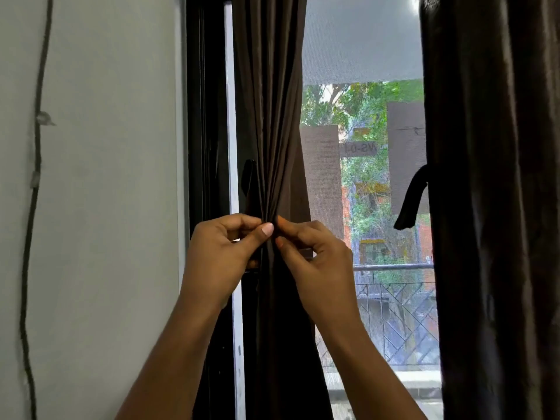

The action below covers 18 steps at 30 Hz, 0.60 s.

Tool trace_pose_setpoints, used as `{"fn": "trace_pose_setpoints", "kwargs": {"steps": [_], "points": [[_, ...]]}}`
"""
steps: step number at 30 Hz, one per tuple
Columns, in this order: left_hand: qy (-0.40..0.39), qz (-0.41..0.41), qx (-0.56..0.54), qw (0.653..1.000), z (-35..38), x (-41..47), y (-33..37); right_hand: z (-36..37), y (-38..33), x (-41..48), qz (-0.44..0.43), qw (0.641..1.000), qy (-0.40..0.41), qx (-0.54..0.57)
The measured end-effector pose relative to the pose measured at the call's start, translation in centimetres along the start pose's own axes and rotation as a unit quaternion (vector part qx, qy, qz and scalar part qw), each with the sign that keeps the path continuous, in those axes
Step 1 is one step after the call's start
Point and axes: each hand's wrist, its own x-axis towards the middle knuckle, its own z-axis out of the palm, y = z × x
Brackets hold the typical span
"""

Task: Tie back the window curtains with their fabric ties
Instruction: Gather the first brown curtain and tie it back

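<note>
At the window's [209, 116] left edge, left hand [224, 250] and right hand [318, 256] pinched the gathered curtain [269, 116]; clear pane [363, 50] lay right.

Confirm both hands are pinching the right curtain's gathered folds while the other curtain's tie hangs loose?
No: the head view shows the left hand and right hand pinching gathered folds of the left curtain; the tie on the right curtain hangs loose.

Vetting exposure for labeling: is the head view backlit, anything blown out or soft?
Head view: backlit by the window; left curtain dark, right curtain near-black; blown-out glare spot top right; left hand and right hand sharp, well lit; outdoors soft.
</note>
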Motion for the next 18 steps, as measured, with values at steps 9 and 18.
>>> {"fn": "trace_pose_setpoints", "kwargs": {"steps": [9, 18], "points": [[-0.001, -0.010, 0.051, 0.999, -0.7, 1.6, 0.3, -0.5, 1.4, 0.6, 0.048, 0.989, -0.130, 0.058], [0.083, 0.079, 0.221, 0.969, -2.3, 1.1, -0.2, -0.2, 4.5, 6.7, 0.254, 0.960, -0.110, 0.046]]}}
